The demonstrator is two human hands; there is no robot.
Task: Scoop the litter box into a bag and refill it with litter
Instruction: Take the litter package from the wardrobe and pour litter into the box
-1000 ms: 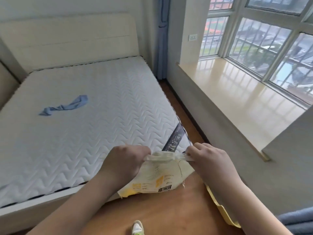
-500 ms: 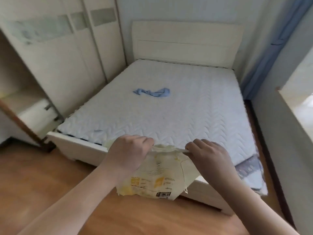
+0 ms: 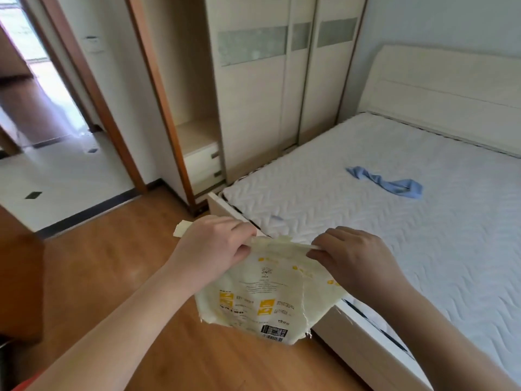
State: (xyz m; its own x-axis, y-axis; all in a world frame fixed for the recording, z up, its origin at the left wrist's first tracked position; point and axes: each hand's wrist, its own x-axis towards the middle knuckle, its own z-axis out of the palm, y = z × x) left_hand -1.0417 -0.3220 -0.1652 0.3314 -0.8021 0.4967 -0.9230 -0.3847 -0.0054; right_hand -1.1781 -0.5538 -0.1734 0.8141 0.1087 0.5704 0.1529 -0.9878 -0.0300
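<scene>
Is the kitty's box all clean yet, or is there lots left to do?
Not yet. Nothing looks done: no litter box or scoop is in view. Right now the left hand and right hand pinch the top edge of a pale yellow bag, holding it by the bed. Scooping and refilling are still left.

Pale yellow printed litter bag [image 3: 265, 294], bottom edge torn, hanging upright, held up by its top edge.
</scene>
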